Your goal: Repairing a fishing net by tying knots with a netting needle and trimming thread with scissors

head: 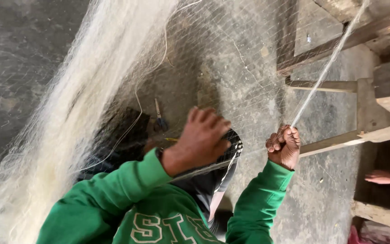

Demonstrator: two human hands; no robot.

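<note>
Green sleeves (113,203) lead up: the left hand (201,138) spreads over fine netting (231,58); at three o'clock, the right hand (284,145) fists its edge cord (321,74), keeping it taut.

The bunched net (68,117) hangs at the frame's left. Scissors (160,118) lie on the floor (249,81) at centre, above the left hand (199,142). Wooden beams (339,86) stand at the right, above another person's hand (387,177).

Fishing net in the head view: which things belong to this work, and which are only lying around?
In hand:
- fishing net
- bunched white netting
- net edge cord, gripped by right hand
- left hand, on the mesh

Lying about:
- scissors on the floor
- wooden frame
- another person's hand
</note>
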